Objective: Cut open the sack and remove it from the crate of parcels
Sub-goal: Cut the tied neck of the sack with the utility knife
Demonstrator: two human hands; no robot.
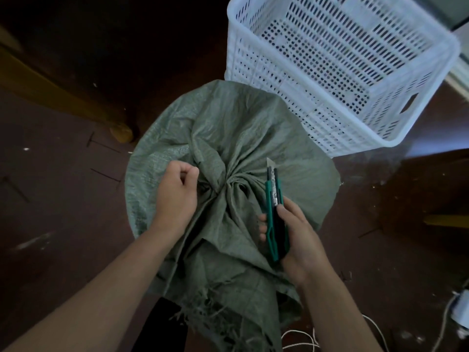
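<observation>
A grey-green woven sack (236, 128) stands full in the middle of the floor, its mouth gathered into a tight knot at the centre and its frayed end trailing toward me. My left hand (175, 194) pinches a fold of the sack just left of the knot. My right hand (294, 240) grips a green utility knife (273, 212), blade extended and pointing away from me, just right of the knot. The blade tip hovers over the cloth. The sack's contents are hidden.
A white perforated plastic crate (350, 72) stands tilted behind the sack at the upper right, with nothing in it. A wooden furniture leg (121, 133) is at the left. White cord (304, 339) lies on the dark floor near my right forearm.
</observation>
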